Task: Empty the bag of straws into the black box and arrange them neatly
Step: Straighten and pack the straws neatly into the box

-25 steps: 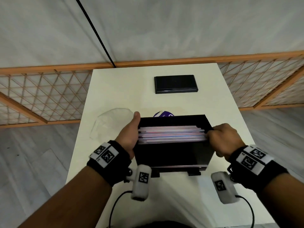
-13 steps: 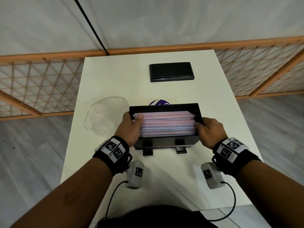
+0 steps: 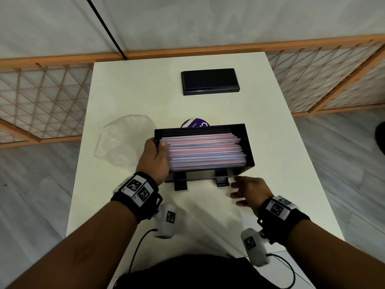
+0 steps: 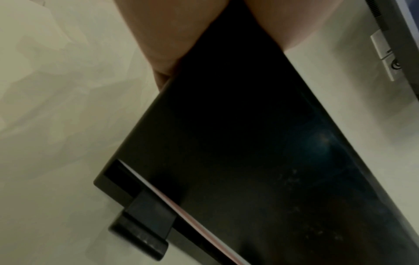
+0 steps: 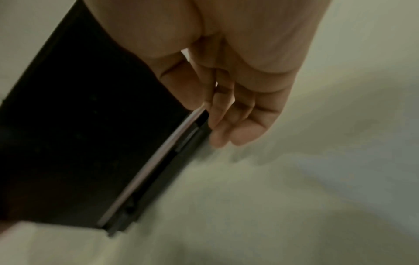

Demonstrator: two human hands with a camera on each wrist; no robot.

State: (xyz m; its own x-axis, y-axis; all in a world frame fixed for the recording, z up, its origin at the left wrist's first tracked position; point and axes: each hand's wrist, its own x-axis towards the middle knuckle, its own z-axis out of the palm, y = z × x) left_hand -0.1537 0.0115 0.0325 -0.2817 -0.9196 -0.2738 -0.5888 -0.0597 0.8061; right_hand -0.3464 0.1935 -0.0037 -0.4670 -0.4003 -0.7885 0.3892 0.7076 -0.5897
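The black box stands on the white table, filled with pink and blue straws lying lengthwise in a fairly even stack. My left hand grips the box's left end, thumb over the wall against the straw ends. My right hand is off the box, fingers relaxed, just in front of its front right corner. In the right wrist view my right hand hangs beside a single straw lying in the front slot of the box. The empty clear bag lies left of the box.
The box's black lid lies flat at the far middle of the table. A round purple label shows just behind the box. A wooden lattice fence runs behind and beside the table.
The box came down from a tilt and now stands level. My right hand let go of its right end and drew back to the front right corner. My left hand kept its hold.
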